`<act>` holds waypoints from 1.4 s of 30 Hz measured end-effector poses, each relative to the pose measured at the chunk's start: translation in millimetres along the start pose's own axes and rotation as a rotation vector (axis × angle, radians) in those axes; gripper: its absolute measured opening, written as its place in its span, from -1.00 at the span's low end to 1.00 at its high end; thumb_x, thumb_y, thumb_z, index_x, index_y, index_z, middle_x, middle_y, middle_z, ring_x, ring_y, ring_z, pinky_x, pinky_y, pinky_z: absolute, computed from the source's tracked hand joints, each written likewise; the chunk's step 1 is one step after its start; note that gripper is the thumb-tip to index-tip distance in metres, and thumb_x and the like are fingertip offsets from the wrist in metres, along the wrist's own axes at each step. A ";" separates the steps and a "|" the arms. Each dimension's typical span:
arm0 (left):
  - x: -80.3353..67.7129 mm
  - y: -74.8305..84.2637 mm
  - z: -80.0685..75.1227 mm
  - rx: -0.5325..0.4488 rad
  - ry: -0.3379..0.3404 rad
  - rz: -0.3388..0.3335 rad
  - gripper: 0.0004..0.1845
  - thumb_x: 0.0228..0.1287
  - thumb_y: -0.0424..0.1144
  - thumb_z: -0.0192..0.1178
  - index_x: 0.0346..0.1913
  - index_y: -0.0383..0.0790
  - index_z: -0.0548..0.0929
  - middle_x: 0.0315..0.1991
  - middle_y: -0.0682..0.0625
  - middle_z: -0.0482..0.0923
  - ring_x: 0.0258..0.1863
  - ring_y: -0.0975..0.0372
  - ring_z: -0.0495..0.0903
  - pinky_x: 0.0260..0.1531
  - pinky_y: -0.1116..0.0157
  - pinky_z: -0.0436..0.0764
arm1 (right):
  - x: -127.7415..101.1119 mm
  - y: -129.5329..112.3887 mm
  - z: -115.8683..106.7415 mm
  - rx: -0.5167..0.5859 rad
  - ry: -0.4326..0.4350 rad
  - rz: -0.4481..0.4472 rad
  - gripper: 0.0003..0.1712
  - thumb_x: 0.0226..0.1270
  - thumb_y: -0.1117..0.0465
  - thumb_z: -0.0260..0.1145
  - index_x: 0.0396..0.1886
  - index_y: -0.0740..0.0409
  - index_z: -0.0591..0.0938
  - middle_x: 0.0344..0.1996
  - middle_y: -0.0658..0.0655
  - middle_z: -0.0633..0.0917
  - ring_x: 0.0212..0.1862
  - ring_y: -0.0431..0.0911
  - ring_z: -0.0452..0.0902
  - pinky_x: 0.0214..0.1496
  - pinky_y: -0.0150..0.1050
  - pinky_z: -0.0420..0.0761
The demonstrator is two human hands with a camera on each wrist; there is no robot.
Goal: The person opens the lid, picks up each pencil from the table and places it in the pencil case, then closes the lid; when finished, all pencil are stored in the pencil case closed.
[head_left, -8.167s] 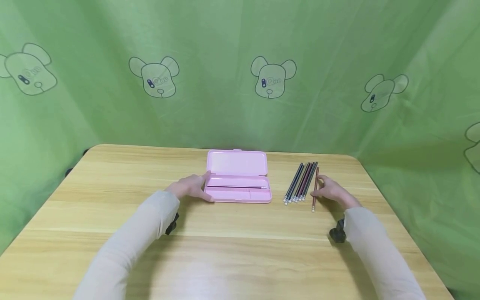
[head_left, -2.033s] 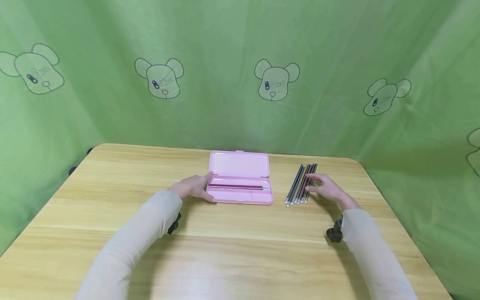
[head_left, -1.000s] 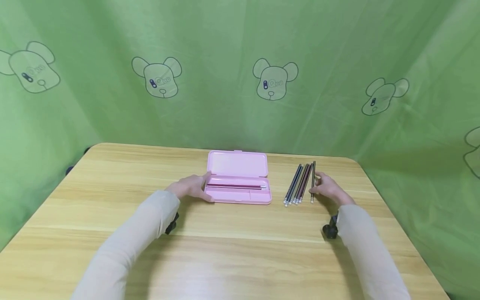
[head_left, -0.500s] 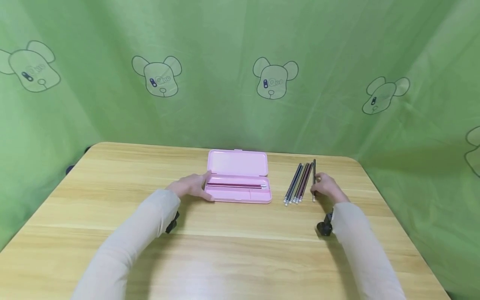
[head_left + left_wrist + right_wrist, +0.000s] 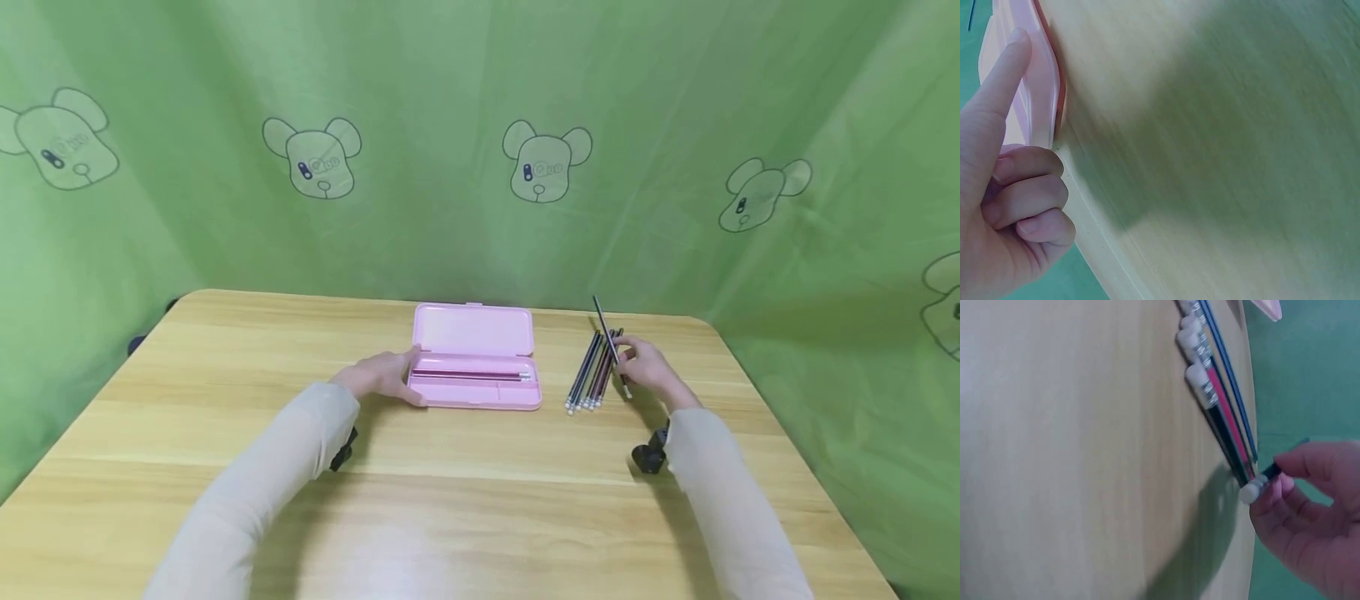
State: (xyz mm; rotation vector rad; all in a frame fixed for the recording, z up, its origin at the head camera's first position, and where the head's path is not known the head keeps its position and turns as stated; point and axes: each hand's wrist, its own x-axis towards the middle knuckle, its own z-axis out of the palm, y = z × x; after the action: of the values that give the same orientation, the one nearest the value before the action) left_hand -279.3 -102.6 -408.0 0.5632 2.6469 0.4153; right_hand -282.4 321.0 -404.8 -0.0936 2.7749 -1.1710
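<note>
My left hand (image 5: 381, 376) holds the left end of an opened pink pencil case (image 5: 517, 398); in the left wrist view the thumb lies along the case's rim (image 5: 1046, 81) and the other fingers are curled. Inside the case's rear compartment lie red pencils (image 5: 468, 376) with white erasers. My right hand (image 5: 647, 368) pinches a dark pencil (image 5: 604, 321), raised and tilted over the pile. Its eraser end (image 5: 1251, 491) sticks out between thumb and fingers in the right wrist view. Just left of that hand, several dark and red pencils (image 5: 585, 373) lie on the table, eraser ends toward me.
The wooden table (image 5: 480, 500) ends at a green curtain (image 5: 435, 233) printed with mouse-like heads, which hangs behind and at both sides. The case's lid (image 5: 474, 327) lies folded back near the table's far edge.
My right hand has taken a red pencil, now in the case, then drawn a dark pencil from the pile. That pencil has just lifted and swung its far end left. The left hand stays put.
</note>
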 end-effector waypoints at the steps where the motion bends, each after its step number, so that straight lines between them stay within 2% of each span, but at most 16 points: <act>1: -0.1 0.1 0.0 0.001 0.000 0.001 0.17 -0.08 0.20 0.31 0.43 -0.25 -0.15 0.28 -0.36 0.20 0.23 -0.09 0.28 0.19 0.07 0.33 | 0.1 -1.8 1.0 0.008 -0.012 -0.021 -0.33 0.08 0.51 0.08 0.25 0.50 0.18 -0.25 0.38 0.45 -0.40 -0.11 0.43 -0.41 -0.36 0.56; 8: 1.2 0.1 0.2 0.004 0.002 0.009 0.17 -0.08 0.19 0.31 0.43 -0.27 -0.15 0.28 -0.35 0.20 0.25 -0.09 0.26 0.22 0.08 0.30 | 2.9 -14.4 11.7 0.070 -0.088 -0.152 -0.38 0.13 0.55 0.06 0.24 0.51 0.22 -0.30 0.34 0.41 -0.38 -0.11 0.37 -0.43 -0.40 0.52; 12: 1.5 -1.3 0.9 0.002 0.002 0.012 0.17 -0.08 0.19 0.31 0.43 -0.28 -0.15 0.28 -0.35 0.20 0.25 -0.09 0.25 0.23 0.08 0.29 | 7.5 -23.0 19.4 0.029 -0.067 -0.227 -0.39 0.11 0.56 0.08 0.23 0.47 0.27 -0.31 0.36 0.47 -0.34 -0.07 0.37 -0.35 -0.39 0.48; 16: 1.7 -1.2 0.7 -0.001 0.005 0.007 0.17 -0.08 0.19 0.31 0.43 -0.27 -0.14 0.29 -0.34 0.20 0.25 -0.09 0.25 0.22 0.07 0.30 | 11.9 -32.9 26.7 -0.040 -0.046 -0.290 -0.44 0.10 0.56 0.08 0.18 0.45 0.34 -0.30 0.40 0.51 -0.28 0.04 0.44 -0.23 -0.27 0.51; 20: 1.3 0.0 0.9 -0.002 0.000 0.007 0.17 -0.08 0.19 0.32 0.43 -0.28 -0.14 0.29 -0.35 0.19 0.25 -0.09 0.25 0.22 0.07 0.29 | 14.5 -42.5 34.8 -0.075 -0.063 -0.317 -0.49 0.12 0.56 0.08 0.14 0.41 0.42 -0.29 0.38 0.54 -0.22 0.13 0.49 -0.13 -0.10 0.56; 23: 0.5 0.7 0.8 -0.001 0.002 0.009 0.16 -0.07 0.18 0.31 0.42 -0.29 -0.13 0.28 -0.36 0.20 0.25 -0.10 0.26 0.21 0.06 0.31 | 16.6 -48.0 41.6 -0.079 -0.073 -0.349 -0.57 0.13 0.56 0.10 0.06 0.42 0.49 -0.29 0.36 0.58 -0.20 0.14 0.52 -0.09 -0.05 0.57; 27: 0.7 0.2 0.7 0.001 0.000 -0.001 0.16 -0.07 0.19 0.31 0.43 -0.26 -0.13 0.29 -0.34 0.19 0.25 -0.08 0.25 0.21 0.08 0.31 | 19.8 -54.4 51.9 -0.076 -0.094 -0.397 -0.64 0.12 0.55 0.12 -0.05 0.42 0.57 -0.31 0.34 0.61 -0.21 0.10 0.52 -0.07 -0.05 0.56; 33: 2.7 0.2 0.6 -0.003 -0.002 0.003 0.16 -0.08 0.19 0.31 0.43 -0.26 -0.14 0.29 -0.34 0.19 0.26 -0.08 0.25 0.22 0.08 0.31 | 22.1 -66.4 67.9 -0.079 -0.164 -0.390 -0.66 0.13 0.53 0.14 -0.07 0.36 0.60 -0.29 0.27 0.64 -0.17 0.07 0.51 -0.03 -0.05 0.52; 38: 1.3 -1.1 0.8 -0.010 0.001 -0.002 0.16 -0.08 0.19 0.32 0.43 -0.26 -0.14 0.29 -0.35 0.18 0.26 -0.10 0.24 0.22 0.05 0.29 | 25.5 -75.9 85.3 -0.096 -0.205 -0.468 -0.66 0.08 0.55 0.14 -0.11 0.39 0.60 -0.24 0.30 0.64 -0.15 0.09 0.52 -0.03 -0.07 0.55; 42: 0.4 -0.5 1.2 -0.022 0.006 -0.004 0.16 -0.09 0.18 0.33 0.43 -0.25 -0.12 0.27 -0.39 0.20 0.24 -0.12 0.25 0.21 0.03 0.30 | 26.8 -83.1 96.7 -0.152 -0.201 -0.514 -0.66 0.06 0.58 0.14 -0.15 0.38 0.63 -0.27 0.26 0.64 -0.16 0.07 0.53 -0.01 -0.09 0.54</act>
State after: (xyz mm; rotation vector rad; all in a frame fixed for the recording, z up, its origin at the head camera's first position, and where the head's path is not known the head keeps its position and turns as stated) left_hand -279.3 -102.7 -409.4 0.5510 2.6452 0.4451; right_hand -294.6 191.7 -414.6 -0.9309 2.7271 -0.9628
